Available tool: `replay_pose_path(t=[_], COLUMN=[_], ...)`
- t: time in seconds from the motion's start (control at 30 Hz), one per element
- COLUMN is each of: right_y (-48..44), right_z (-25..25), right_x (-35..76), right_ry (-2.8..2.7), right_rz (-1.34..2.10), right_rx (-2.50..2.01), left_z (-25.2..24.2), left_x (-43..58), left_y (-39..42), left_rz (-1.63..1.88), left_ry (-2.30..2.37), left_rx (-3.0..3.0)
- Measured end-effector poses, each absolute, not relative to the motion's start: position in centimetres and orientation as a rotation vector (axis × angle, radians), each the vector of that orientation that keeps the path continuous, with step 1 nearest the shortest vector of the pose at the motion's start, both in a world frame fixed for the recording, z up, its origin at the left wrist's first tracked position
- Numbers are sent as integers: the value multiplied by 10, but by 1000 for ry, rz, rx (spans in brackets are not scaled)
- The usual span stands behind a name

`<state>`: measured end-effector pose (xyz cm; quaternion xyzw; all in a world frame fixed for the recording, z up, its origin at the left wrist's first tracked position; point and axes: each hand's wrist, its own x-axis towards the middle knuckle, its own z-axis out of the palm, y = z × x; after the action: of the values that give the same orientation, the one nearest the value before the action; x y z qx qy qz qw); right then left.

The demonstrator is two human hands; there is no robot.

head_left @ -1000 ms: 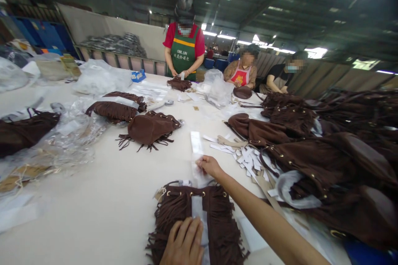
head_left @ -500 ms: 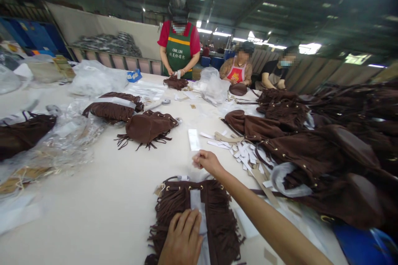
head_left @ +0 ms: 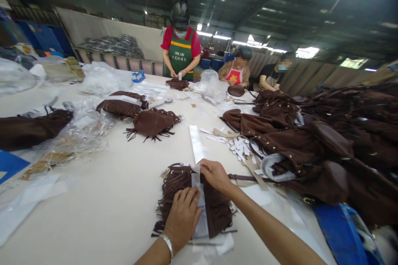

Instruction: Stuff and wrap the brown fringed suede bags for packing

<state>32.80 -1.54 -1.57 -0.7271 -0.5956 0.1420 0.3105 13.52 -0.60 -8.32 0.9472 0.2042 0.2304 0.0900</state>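
Observation:
A brown fringed suede bag (head_left: 217, 209) lies flat on the pale table (head_left: 124, 198) right in front of me. A white paper strip (head_left: 197, 192) runs down its middle and sticks out past its top edge. My left hand (head_left: 183, 217) presses flat on the lower part of the strip and the bag, fingers stretched. My right hand (head_left: 214, 174) pinches the strip at the bag's top edge, fingers closed on it.
A big pile of brown fringed bags (head_left: 326, 140) fills the right side, with loose white strips (head_left: 239, 147) beside it. More bags (head_left: 154, 122) and clear plastic wrap (head_left: 81, 128) lie to the left. Three people work at the far end; one wears a green apron (head_left: 180, 56).
My right hand drew back from the strip's far part to the bag's top edge. My left hand slid slightly up the bag. The view shifted, so the bag sits higher.

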Motion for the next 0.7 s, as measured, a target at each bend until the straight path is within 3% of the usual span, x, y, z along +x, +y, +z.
replay_pose_path(t=[0.37, 0.7], right_y=[-30, -50], right_z=[-3, -31], right_x=[310, 294], right_ry=[-1991, -2073], right_rz=[-79, -344], right_rx=[-1965, -1937], left_z=[-84, -86], left_x=[133, 133], left_y=[-6, -6], left_rz=[671, 690], left_ry=[611, 636], left_rx=[2768, 2762])
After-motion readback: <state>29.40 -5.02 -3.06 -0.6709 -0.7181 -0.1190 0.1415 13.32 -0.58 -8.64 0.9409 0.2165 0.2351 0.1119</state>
